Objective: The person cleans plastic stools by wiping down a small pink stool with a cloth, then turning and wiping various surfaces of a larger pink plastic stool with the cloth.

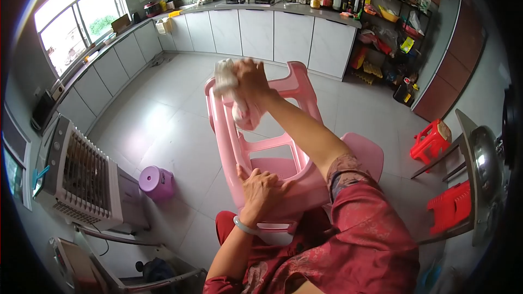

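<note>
Fingers of the right hand point(251, 79) were curled round a whitish cloth point(225, 79); those of the left hand point(262, 189) rested, partly spread, on the pink chair point(299, 191) beneath them. Judged light, stiff, smooth plastic, probably slippery if wet; best hold: side rail point(226, 147) beyond left fingers.

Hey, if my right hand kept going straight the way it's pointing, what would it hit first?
Probably the white cabinets across the floor, beyond the cloth your right hand holds. Depth is unclear, so it might brush the pink plastic frame first.
</note>
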`<action>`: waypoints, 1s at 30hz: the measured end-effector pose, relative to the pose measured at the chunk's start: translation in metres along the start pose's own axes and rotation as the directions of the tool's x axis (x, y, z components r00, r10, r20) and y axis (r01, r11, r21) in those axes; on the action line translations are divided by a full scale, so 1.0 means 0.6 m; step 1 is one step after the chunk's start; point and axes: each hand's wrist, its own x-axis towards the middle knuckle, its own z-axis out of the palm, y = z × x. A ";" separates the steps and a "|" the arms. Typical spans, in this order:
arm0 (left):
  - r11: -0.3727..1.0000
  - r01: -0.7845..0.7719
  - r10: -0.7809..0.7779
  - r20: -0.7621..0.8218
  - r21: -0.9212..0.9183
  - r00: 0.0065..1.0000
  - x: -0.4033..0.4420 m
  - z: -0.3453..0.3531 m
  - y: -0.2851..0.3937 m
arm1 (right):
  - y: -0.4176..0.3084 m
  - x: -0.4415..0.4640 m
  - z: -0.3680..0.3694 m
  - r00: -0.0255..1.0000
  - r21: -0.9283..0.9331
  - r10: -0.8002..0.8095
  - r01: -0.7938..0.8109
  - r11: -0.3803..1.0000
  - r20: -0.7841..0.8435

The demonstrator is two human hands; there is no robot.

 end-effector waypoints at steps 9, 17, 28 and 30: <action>0.999 -0.023 0.021 0.041 0.041 0.999 0.014 0.002 0.005 | 0.221 -0.072 0.104 0.982 -0.048 -0.145 0.140 0.989 -0.125; 0.998 -0.039 0.036 0.067 0.046 0.997 0.016 -0.004 0.015 | 0.352 -0.070 -0.030 0.800 -0.005 0.505 -0.535 0.845 -0.323; 0.996 -0.065 0.063 0.038 0.060 0.997 0.029 -0.005 0.023 | 0.315 -0.217 0.036 0.926 0.089 0.374 -0.378 0.922 0.056; 0.996 -0.065 0.063 0.040 0.059 0.997 0.029 -0.007 0.027 | 0.289 -0.278 0.024 0.959 0.148 0.275 -0.263 0.953 -0.069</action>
